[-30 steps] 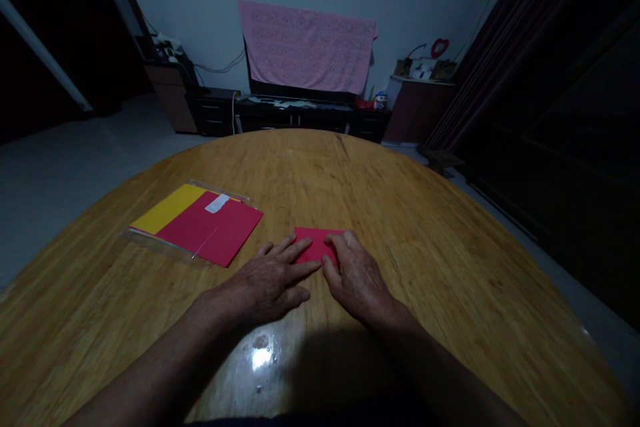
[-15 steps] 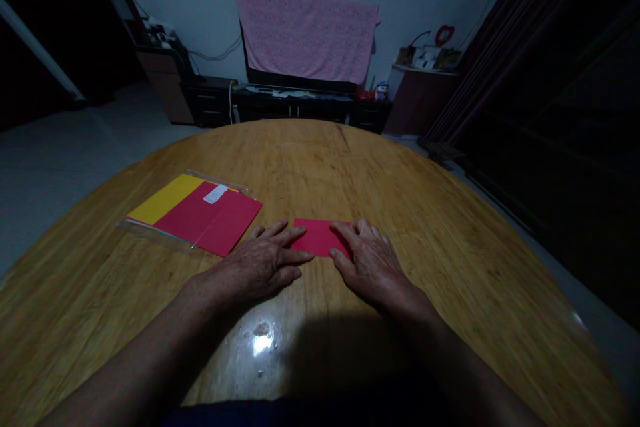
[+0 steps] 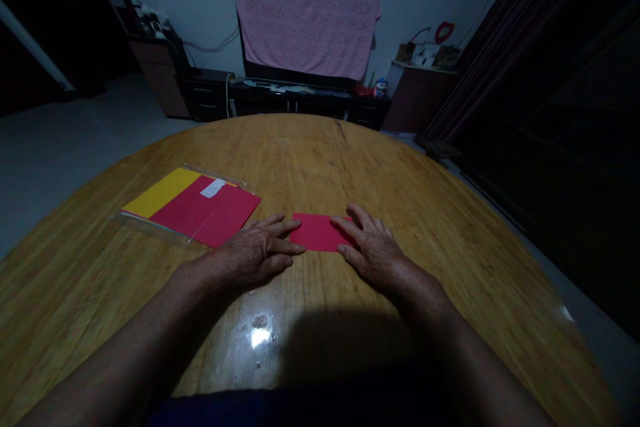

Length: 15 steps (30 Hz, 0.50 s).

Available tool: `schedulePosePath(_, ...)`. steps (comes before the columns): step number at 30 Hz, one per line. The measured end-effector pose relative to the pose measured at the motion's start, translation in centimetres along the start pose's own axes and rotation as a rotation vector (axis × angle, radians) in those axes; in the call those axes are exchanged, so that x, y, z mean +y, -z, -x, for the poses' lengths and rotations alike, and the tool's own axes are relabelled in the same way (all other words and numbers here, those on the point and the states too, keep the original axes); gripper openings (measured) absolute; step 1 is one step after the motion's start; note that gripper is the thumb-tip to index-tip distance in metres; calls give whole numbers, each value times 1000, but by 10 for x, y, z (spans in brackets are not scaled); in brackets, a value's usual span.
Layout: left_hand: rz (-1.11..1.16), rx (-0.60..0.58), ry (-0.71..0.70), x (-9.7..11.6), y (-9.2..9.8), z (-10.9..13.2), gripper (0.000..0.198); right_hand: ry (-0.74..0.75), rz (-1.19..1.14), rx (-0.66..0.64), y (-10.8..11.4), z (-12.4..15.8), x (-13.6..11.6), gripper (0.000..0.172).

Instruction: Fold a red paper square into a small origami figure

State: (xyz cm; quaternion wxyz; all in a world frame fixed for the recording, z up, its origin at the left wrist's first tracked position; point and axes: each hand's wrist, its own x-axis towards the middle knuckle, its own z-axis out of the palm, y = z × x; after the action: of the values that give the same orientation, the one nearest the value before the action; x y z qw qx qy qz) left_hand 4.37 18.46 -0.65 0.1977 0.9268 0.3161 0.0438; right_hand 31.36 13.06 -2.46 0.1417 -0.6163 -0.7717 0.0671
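Observation:
A small red rectangle of paper (image 3: 320,233) lies flat on the wooden table between my hands, its layers too fine to make out. My left hand (image 3: 261,247) rests palm down at its left end, fingers spread, with fingertips touching the paper's edge. At the right end, my right hand (image 3: 373,245) has its fingers apart; the index finger and thumb touch the paper, and the hand covers that edge. Left of my left hand lies a clear plastic packet of red and yellow paper sheets (image 3: 200,203) with a white label.
The round wooden table (image 3: 435,213) fills the foreground and has a bright reflection near me. Beyond its far edge stand a low black cabinet (image 3: 205,97) and a screen draped with a pink cloth (image 3: 305,27). Dark curtains (image 3: 480,60) hang on the right.
My right hand has slid slightly right along the paper, and its fingers have spread. My left hand has shifted a little left, uncovering more of the paper. The view has tilted slightly.

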Motion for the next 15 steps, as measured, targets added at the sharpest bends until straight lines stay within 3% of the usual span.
schedulePosePath(8, 112, 23, -71, -16, 0, 1, 31, 47, -68, -50, 3, 4, 19, 50)
schedulePosePath(15, 185, 8, -96, -26, 1, 1, 29, 43, -121, -71, 14, 6, 16, 48)
